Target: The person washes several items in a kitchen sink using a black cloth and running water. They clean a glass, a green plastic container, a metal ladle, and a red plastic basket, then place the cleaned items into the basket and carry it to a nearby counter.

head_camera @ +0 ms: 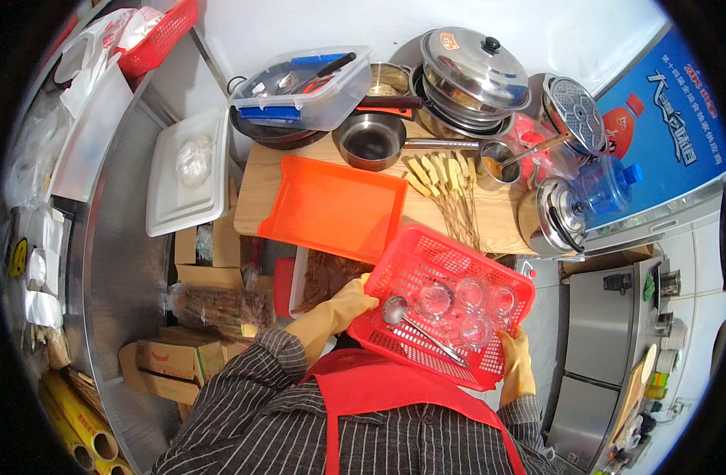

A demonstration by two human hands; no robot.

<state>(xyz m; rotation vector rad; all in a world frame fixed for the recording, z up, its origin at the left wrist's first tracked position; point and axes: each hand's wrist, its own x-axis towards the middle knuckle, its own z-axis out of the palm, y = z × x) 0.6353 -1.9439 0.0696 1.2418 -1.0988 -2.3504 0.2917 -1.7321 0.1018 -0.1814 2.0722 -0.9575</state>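
Observation:
Both hands wear yellow rubber gloves. My left hand (360,297) grips the left side of a red perforated plastic basket (422,237), and my right hand (513,344) holds its right side. Inside the basket lie several clear glass or plastic cups (474,329) and a metal ladle (431,338). The basket is held in front of my red apron, at the near edge of a wooden table (493,222). An orange plastic tray (339,208) lies on the table just beyond the basket, its near edge close to the basket's upper left corner.
Skewered yellow strips (443,172), a saucepan (372,142), a small pot with a ladle (498,166), a lidded steamer (478,71) and a clear plastic bin (303,89) crowd the table. A white lidded container (188,172) stands left; cardboard boxes (167,359) lie below.

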